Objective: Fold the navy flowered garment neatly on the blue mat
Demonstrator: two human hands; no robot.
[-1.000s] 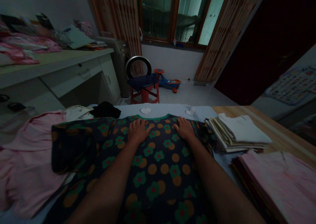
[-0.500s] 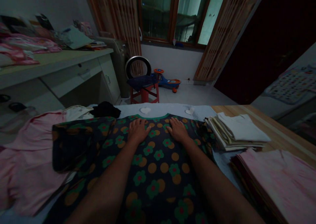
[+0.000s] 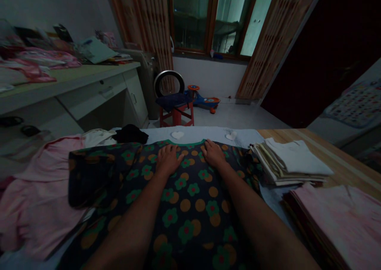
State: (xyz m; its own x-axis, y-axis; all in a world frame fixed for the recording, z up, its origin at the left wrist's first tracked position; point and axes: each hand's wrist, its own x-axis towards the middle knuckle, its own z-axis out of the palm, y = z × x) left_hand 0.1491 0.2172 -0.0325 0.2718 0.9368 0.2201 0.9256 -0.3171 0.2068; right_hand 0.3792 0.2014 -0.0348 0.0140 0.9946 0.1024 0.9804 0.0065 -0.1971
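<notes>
A dark shirt (image 3: 190, 204) with green flowers and orange dots lies spread out in front of me, its green-edged neckline at the far end. My left hand (image 3: 169, 159) rests flat on it, left of the neckline, with the fingers apart. On the other side of the neckline, my right hand (image 3: 213, 154) lies on the cloth near the collar edge, fingers stretched forward and palm down. The shirt's left sleeve (image 3: 92, 177) reaches out over pink clothing. Its lower part is partly hidden by my forearms.
Rumpled pink clothes (image 3: 50, 206) and a black garment (image 3: 131, 134) lie at the left. On the right are a folded stack topped with white (image 3: 297, 155) and another topped with pink (image 3: 342, 218). Beyond the table stand a red stool (image 3: 177, 115) and a blue ride-on toy (image 3: 205, 100).
The whole view has shifted slightly, so things appear a little lower and further right. My right hand has edged forward toward the collar; my left hand stays on the shirt.
</notes>
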